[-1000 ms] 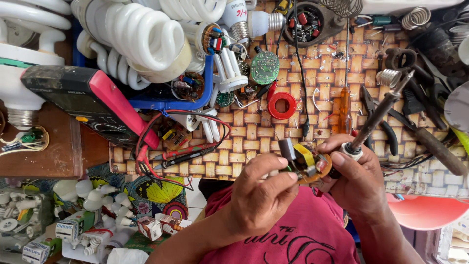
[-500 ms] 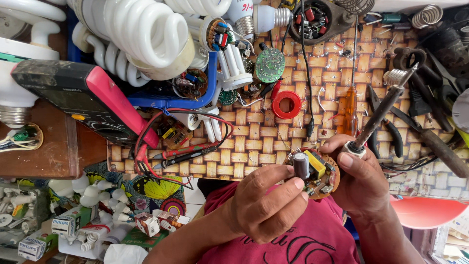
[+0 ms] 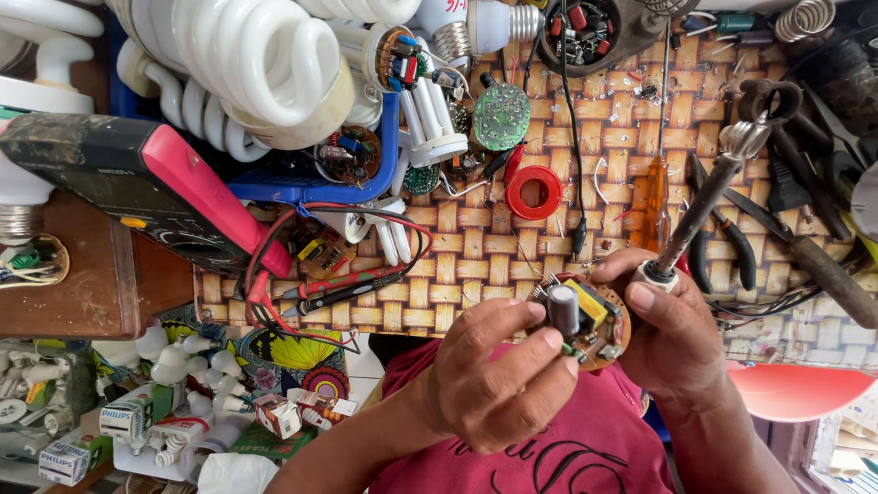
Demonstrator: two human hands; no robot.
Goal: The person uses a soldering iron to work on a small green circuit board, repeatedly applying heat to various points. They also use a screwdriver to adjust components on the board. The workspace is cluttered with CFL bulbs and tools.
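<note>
Both hands up close over the woven mat point(image 3: 512, 265), near its lower edge. Left hand point(image 3: 498, 380) fingers curled shut, pinching the round circuit board point(image 3: 585, 320) w/ thumb + forefinger tips at the grey capacitor point(image 3: 562, 308). Right hand point(image 3: 677, 334) cups the board's other side and also has fingers closed round the handle end of a soldering iron point(image 3: 704, 206), whose tip points away from the board, up across the mat. Board is populated: yellow part, capacitor, small bits in place; can't tell if any joint is fresh. Judging by this, it's at the inspect/position stage, iron not applied to the board yet, so soldering looks left to do. On the mat: red tape roll point(image 3: 533, 192), orange screwdriver point(image 3: 656, 192), pliers point(image 3: 722, 238). Multimeter point(image 3: 146, 197) off mat's left edge, spiral lamps point(image 3: 247, 64) above it.
</note>
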